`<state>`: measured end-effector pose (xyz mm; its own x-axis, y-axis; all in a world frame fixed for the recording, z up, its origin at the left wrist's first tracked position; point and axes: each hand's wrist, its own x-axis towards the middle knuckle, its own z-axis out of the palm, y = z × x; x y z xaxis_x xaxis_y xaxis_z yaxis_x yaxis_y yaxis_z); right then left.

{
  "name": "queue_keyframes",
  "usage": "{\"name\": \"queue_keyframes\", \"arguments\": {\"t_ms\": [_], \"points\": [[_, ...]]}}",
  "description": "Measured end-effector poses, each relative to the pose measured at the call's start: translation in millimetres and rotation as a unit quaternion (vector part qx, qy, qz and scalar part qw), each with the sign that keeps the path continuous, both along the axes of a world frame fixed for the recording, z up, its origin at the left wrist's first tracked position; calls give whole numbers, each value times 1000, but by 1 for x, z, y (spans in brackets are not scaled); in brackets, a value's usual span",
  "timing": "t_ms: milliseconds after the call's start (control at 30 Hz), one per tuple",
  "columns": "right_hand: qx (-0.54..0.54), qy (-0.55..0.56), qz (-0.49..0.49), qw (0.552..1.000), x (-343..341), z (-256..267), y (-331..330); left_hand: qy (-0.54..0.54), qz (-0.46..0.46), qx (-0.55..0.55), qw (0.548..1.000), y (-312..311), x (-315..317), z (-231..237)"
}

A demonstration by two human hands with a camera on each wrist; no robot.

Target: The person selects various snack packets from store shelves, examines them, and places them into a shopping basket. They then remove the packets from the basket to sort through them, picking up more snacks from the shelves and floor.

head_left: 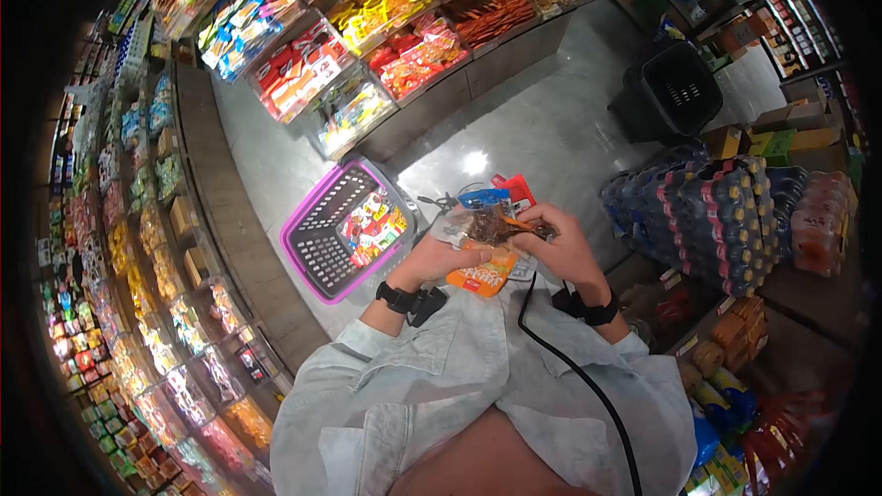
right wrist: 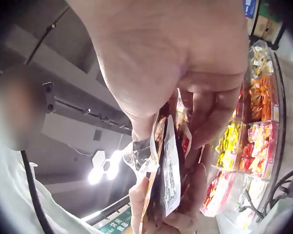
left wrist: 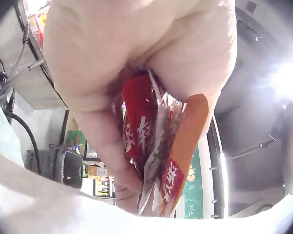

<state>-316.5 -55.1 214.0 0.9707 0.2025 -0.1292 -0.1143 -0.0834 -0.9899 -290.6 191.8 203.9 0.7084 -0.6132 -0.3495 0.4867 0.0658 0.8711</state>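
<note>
In front of the body, both hands hold a bunch of snack packets. My left hand [head_left: 435, 259] grips it from the left, thumb across an orange packet [head_left: 480, 274] at the bottom. From the right, my right hand [head_left: 571, 243] pinches a clear packet with dark brown contents [head_left: 491, 227]. Blue [head_left: 484, 197] and red [head_left: 519, 191] packets stick out at the far side. The left wrist view shows a red packet [left wrist: 138, 117] with white lettering below the palm. A white printed label [right wrist: 172, 170] shows between the fingers in the right wrist view.
A purple-rimmed shopping basket [head_left: 292, 231] with colourful packets [head_left: 372, 225] inside stands on the floor at left. Snack bins [head_left: 386, 18] stand ahead and shelves [head_left: 175, 248] run along the left. Shrink-wrapped bottles [head_left: 694, 220] and a black basket [head_left: 684, 87] are at right.
</note>
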Motion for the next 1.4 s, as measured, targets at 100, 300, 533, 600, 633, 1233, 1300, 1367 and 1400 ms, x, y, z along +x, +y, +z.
{"name": "queue_keyframes", "arguments": {"t_ms": [100, 300, 533, 600, 633, 1233, 1300, 1367, 1400], "points": [[40, 38, -36, 998, 4, -13, -17, 2, -17, -26, 1000, -16, 23, -6], [106, 30, -108, 988, 49, -7, -38, 9, -19, -46, 999, -47, 85, -23], [21, 11, -195, 981, 143, 8, -49, -2, -54, -56, 997, -76, 198, -27], [-55, -11, -195, 979, 173, 18, -51, -33, -60, -60, 996, -81, 232, -23], [-87, -26, -197, 976, 186, 23, -50, -64, -56, -72, 994, -83, 246, -25], [-6, 27, -342, 939, 311, 18, -128, 98, 12, -110, 989, -149, 393, -38], [100, 39, -368, 924, 323, 15, -154, 140, 35, -156, 977, -160, 403, -48], [193, 60, -387, 900, 336, 1, -191, 118, 53, -132, 983, -176, 414, -52], [197, 53, -378, 903, 344, -4, -209, 111, 59, -126, 984, -186, 421, -44]]}}
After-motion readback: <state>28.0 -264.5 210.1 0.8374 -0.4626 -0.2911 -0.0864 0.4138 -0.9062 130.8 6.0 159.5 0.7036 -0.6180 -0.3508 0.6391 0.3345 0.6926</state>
